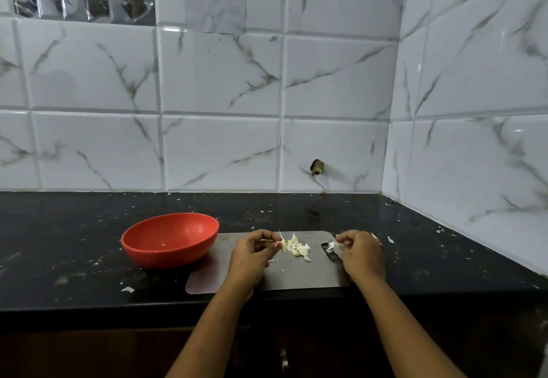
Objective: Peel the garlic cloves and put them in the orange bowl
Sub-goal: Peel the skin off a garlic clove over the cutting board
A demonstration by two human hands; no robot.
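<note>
**Black counter, both hands working at the garlic**

Black stone counter (74,259) is running below white marbled wall tiles (222,81), and I am watching it through the head camera. Under both hands a grey cutting board (296,277) is lying flat on it.

The left hand (252,254) is curling its fingers inward and pinching a clove (281,244) between thumb and fingertip. I cannot tell whether that clove is lifting off the board or resting on it. Just to the right of this hand, between the two hands, the garlic pile (299,249) is sitting on the board, with the pinched clove at its left edge.

The right hand (360,254) is curling its fingers round a papery garlic piece (332,245), which is sticking out to the left of its fingertips, toward the pile but apart from it.

The orange bowl (169,239) is standing to the left of the left hand, just beside the board's far-left corner. A small pale bit (163,244) is lying inside; I am finding it too small to identify. White skin scraps (128,289) are lying scattered on the counter around both hands.
</note>
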